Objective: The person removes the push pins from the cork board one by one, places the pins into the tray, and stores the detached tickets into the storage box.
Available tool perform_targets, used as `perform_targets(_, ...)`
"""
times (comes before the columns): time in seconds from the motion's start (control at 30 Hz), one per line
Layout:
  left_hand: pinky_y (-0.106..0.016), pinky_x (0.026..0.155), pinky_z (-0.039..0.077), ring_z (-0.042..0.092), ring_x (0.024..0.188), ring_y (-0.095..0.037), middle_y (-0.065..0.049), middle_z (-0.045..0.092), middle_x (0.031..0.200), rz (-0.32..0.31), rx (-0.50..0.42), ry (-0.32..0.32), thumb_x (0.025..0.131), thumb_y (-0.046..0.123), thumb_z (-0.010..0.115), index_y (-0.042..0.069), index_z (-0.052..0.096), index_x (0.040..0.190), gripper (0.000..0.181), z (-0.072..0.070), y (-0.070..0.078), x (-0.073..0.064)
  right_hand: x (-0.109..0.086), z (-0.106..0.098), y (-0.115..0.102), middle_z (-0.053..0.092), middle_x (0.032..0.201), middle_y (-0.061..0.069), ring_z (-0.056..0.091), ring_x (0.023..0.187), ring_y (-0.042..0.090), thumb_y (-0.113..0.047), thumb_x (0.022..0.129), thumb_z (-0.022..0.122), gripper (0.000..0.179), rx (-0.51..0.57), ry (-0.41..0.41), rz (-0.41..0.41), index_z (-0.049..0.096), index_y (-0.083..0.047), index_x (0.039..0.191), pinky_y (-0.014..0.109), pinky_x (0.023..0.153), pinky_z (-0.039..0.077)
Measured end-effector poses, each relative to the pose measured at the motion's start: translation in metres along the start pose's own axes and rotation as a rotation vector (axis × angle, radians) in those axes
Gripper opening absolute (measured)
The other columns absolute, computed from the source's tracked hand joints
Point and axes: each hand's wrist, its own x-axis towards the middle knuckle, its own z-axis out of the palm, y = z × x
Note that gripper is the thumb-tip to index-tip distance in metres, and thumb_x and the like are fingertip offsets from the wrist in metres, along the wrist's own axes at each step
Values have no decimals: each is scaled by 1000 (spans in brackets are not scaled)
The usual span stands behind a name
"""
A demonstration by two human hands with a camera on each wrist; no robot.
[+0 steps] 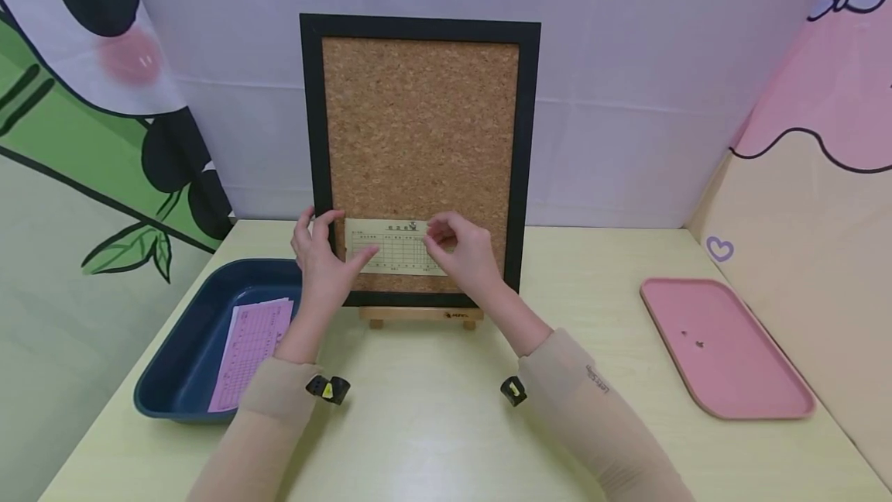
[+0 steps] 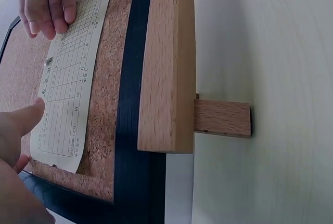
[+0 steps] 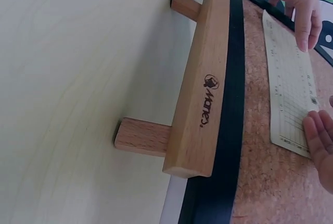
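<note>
A framed cork board (image 1: 425,122) stands upright on a wooden easel base (image 3: 197,94). Low on the cork lies a cream printed form (image 1: 379,246), with a small pin (image 2: 48,61) at its top edge. My left hand (image 1: 324,266) is at the board's left side; its fingers spread over the black frame (image 1: 318,122) and its thumb extends over the form's left part. My right hand (image 1: 467,250) is at the form's right end, fingers loosely bent and the tips close to the paper (image 3: 286,73). Nothing shows between those fingertips.
To the left, a dark blue tray (image 1: 163,370) holds purple printed forms (image 1: 251,347). A pink tray (image 1: 739,362) on the right carries a few tiny pins (image 1: 700,344). Behind the board hangs a pale cloth backdrop (image 1: 613,84); the pale tabletop (image 1: 432,424) stretches in front.
</note>
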Motion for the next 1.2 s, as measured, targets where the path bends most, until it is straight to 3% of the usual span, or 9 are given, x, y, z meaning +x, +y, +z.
perform_targets(0.2, -62, 107, 12, 7, 140, -32, -15, 13, 152, 12, 8, 8, 76, 32, 79, 14, 45, 126, 63, 1, -2, 4, 8, 5, 0, 66, 83, 3, 60, 71, 8, -9, 88, 65, 16, -69, -37, -20, 63, -5, 102, 17, 64, 50)
perform_targets(0.37, -62, 107, 11, 8, 140, -34, -18, 13, 150, 11, 25, -3, 74, 32, 81, 14, 45, 123, 64, 1, -3, 6, 16, 7, -1, 63, 77, 0, 55, 65, 7, -14, 88, 66, 16, -188, -62, -46, 63, -8, 103, 17, 61, 47)
perform_targets(0.83, -63, 107, 9, 6, 140, -34, -19, 14, 150, 35, 40, -12, 73, 32, 81, 12, 49, 109, 52, 3, -5, 8, 23, 16, -2, 61, 68, -6, 50, 53, 4, -24, 87, 66, 13, -493, -17, -94, 68, -14, 96, 19, 46, 38)
perform_targets(1.2, -63, 107, 15, 4, 141, -33, -19, 12, 152, -12, 45, -34, 76, 35, 78, 2, 54, 94, 45, 2, -5, 6, 26, 18, -4, 61, 65, -7, 48, 48, 3, -26, 88, 66, 12, -571, -2, -113, 69, -16, 91, 18, 40, 32)
